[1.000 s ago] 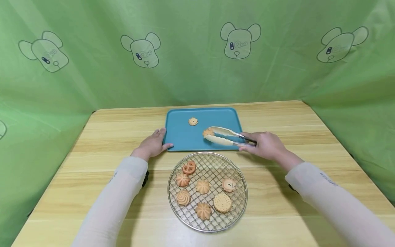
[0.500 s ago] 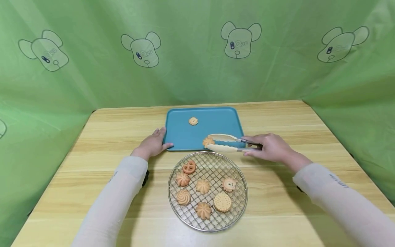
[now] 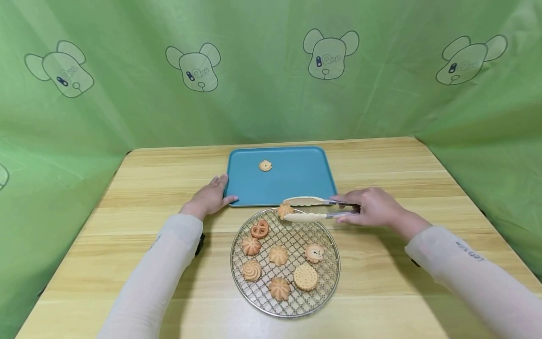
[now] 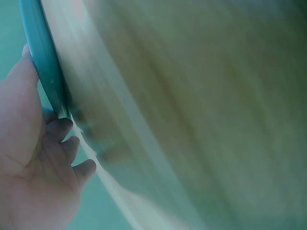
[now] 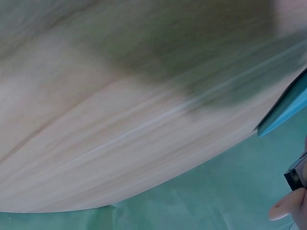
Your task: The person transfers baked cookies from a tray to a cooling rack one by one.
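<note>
My right hand (image 3: 372, 207) grips a pair of tongs (image 3: 306, 201) with cream scalloped tips and metal arms. A flower-shaped cookie (image 3: 284, 210) is between the tips, over the back rim of a round wire rack (image 3: 292, 240). My left hand (image 3: 208, 197) rests against the left edge of a blue tray (image 3: 250, 186), thumb at its front corner. In the left wrist view, the left hand (image 4: 38, 139) touches the tray's edge (image 4: 45, 57). A small ring-shaped cookie (image 3: 265, 165) lies on the tray. The right wrist view shows little of the right hand (image 5: 292, 203).
Several cookies sit on the rack, including a pretzel-shaped cookie (image 3: 259, 229), a swirl cookie (image 3: 251, 270) and a round dotted cookie (image 3: 305, 277). The rack stands just in front of the tray on a wooden table (image 3: 381, 263). Green curtains (image 3: 262, 108) surround the table.
The tongs with the flower-shaped cookie have moved toward me, from over the tray to over the rack's back rim. My left hand has stayed at the tray's edge.
</note>
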`<action>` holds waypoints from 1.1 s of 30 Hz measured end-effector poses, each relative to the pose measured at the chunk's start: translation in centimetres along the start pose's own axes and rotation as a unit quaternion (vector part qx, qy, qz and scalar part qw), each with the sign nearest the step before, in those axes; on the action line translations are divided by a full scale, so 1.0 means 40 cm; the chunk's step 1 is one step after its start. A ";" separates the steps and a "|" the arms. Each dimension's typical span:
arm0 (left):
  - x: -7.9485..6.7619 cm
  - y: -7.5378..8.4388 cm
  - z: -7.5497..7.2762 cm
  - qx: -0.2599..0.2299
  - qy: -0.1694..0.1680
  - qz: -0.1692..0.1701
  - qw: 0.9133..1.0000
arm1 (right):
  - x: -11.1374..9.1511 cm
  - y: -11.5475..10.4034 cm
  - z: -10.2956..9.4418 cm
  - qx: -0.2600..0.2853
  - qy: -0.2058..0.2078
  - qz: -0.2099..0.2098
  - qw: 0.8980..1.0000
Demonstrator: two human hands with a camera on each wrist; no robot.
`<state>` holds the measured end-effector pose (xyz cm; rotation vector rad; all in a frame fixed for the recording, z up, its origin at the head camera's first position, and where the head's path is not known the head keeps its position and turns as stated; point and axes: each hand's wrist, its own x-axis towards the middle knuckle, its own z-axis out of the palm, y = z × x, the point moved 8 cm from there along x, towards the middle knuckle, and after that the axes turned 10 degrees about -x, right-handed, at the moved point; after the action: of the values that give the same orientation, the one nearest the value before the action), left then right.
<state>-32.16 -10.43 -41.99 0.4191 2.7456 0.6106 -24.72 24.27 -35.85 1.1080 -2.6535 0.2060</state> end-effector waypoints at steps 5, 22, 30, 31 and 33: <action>0.001 -0.001 0.000 -0.001 0.000 0.000 1.000 | 0.003 -0.015 0.003 -0.006 -0.003 -0.027 1.000; 0.004 -0.005 0.001 0.002 0.003 0.000 1.000 | 0.024 -0.046 0.006 -0.025 -0.035 -0.060 0.997; 0.005 -0.004 0.000 0.003 0.003 0.002 1.000 | 0.025 -0.049 0.004 -0.024 -0.034 -0.066 0.997; 0.004 -0.003 -0.001 0.003 0.004 0.003 1.000 | 0.025 -0.048 0.004 -0.020 -0.034 -0.064 0.997; 0.001 -0.001 -0.002 0.004 0.005 0.005 1.000 | 0.025 -0.046 0.003 -0.008 -0.036 -0.058 0.998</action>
<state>-32.25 -10.49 -41.94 0.4333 2.7580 0.6068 -24.10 22.28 -35.62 1.2816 -2.6367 0.1245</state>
